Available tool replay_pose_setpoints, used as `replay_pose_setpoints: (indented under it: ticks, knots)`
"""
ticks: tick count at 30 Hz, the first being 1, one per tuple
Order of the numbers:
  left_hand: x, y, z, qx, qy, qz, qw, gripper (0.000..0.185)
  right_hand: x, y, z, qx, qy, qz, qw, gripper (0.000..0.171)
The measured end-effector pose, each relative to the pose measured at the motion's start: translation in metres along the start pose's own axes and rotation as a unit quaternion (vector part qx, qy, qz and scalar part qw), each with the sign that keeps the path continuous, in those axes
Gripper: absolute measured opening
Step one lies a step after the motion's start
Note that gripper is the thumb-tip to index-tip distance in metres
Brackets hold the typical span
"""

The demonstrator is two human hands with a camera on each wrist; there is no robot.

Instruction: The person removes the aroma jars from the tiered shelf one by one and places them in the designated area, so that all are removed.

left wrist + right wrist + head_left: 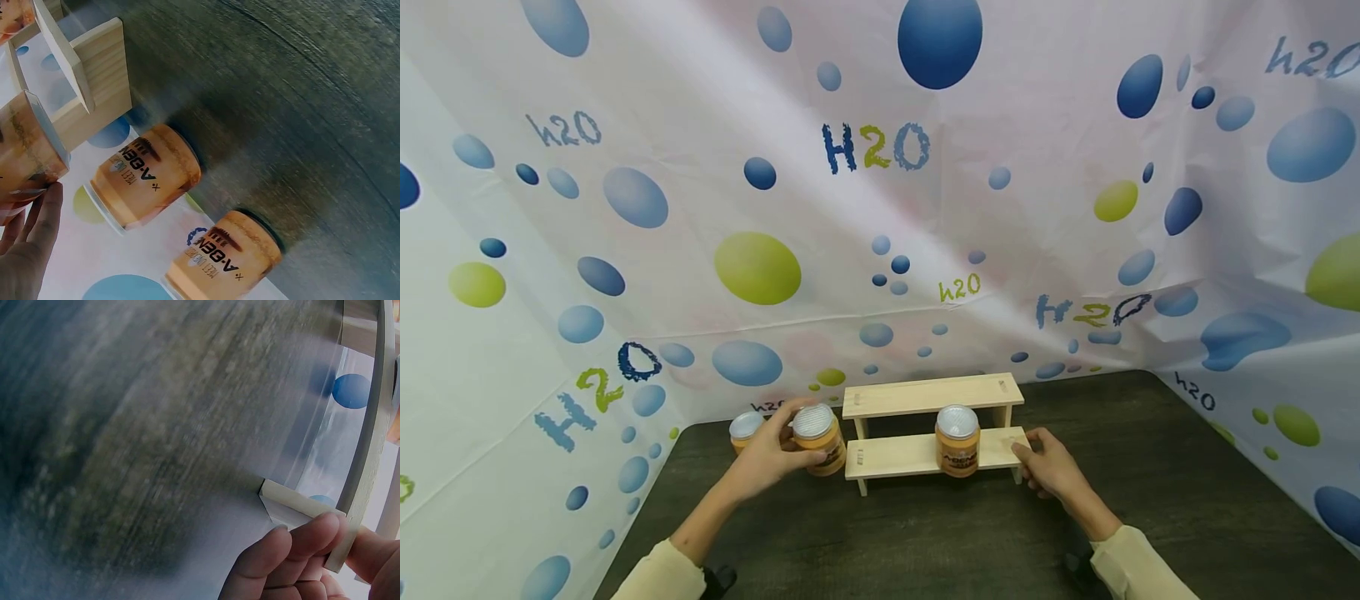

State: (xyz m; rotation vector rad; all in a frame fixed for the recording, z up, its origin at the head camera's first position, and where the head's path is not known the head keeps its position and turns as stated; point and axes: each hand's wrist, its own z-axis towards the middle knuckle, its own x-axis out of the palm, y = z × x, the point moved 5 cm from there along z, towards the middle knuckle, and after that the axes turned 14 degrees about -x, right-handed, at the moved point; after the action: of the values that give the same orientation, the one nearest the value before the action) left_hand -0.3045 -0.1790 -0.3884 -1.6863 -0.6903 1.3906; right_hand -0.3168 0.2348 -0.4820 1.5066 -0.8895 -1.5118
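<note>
Head view: my left hand has thumb and fingers curled round a jar, lower left of centre, just beside the wooden rack. A second jar sits on the rack's lower shelf.

Left wrist view: held jar at left edge; two standing jars at centre and lower centre, on the counter.

Right wrist view: my right hand, lower right, pinches the shelf's end.

Judged step: shifting a jar while steadying the rack. Next move probably calls for an upright jar, clear of the shelf edge.
</note>
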Motion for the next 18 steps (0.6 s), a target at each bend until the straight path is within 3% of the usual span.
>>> replay_pose_setpoints:
  ticks: [10,18]
  knots:
    - [-0.002,0.009,-0.003,-0.002,0.003,-0.012,0.9999,0.076,0.000,-0.001,0.000,-0.005,-0.003,0.004,1.000,0.037]
    - [-0.006,0.019,-0.007,-0.034,-0.001,-0.026,0.9991,0.080,0.000,-0.002,0.002,-0.006,0.001,0.004,1.000,0.036]
